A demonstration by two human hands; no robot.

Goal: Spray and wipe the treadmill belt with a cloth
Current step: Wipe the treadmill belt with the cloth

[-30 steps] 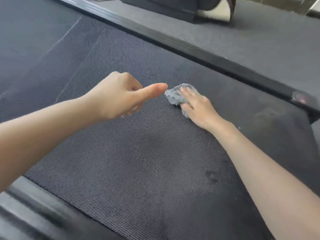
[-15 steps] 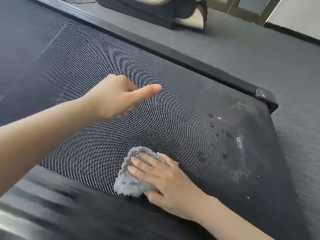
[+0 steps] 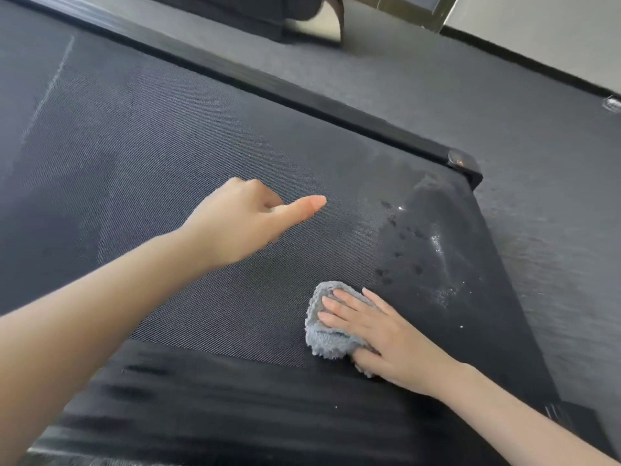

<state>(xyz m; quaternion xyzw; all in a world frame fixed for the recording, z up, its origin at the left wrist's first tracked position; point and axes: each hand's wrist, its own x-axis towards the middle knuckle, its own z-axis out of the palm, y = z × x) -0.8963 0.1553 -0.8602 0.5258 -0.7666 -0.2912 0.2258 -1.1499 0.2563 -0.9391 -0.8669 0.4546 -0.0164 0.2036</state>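
The small grey fluffy cloth (image 3: 321, 334) lies bunched on the black woven treadmill belt (image 3: 168, 156), near its near edge. It looks soft, light and limp, so it probably wipes best pinned flat under a palm. The right hand (image 3: 379, 334) does this, its fingers straight and spread on top, pressing rather than gripping. Dark wet spray drops (image 3: 403, 237) sit just beyond. The left hand (image 3: 242, 223) hovers above the belt, fingers curled, thumb out, holding nothing visible. Grey carpet (image 3: 504, 112) surrounds the machine.

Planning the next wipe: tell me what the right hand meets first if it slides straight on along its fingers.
Only bare treadmill belt at first, then probably the left hand, which crosses that line; its height above the belt is unclear.
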